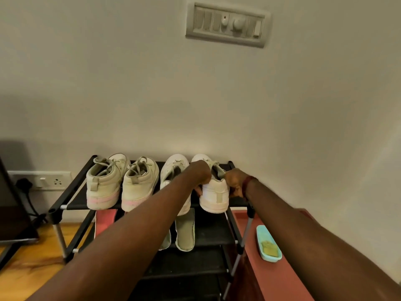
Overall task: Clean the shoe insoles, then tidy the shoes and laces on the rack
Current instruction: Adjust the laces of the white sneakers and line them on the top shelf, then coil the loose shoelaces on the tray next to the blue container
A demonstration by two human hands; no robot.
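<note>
Top shelf of rack (78, 205), far right: white shoe (214, 197), heel toward the camera and overhanging the front bar. Left hand (200, 177) curled over the collar and near side; right hand (235, 181) clamped on the outer heel. Both gripping, neither free. Hard to tell whether the left fingertips reach inside.

Risks from here:
- Tipping off the edge if drawn back further, then dropping onto the insole (185, 231) on the shelf below.
- Knocking the second white shoe (173, 170), close alongside on the left.
- Snagging slack laces (138, 164) on the beige pair (104, 187) — loose, draped over the tongues.
- Rocking the rack with a hard push; thin metal legs, plastic joints, fabric shelves, likely light.

Materials: white shoe smooth, leather-like, with a beige heel tab and thick pale sole. Beige pair high-cut, matte, pink-tinged along the sole. Insole flat, grey-green, cloth-faced, foot-shaped. Right of the rack, on a red-brown ledge — oblong pale-blue plastic tray (270, 258) with a yellowish sponge (269, 247) inside.
</note>
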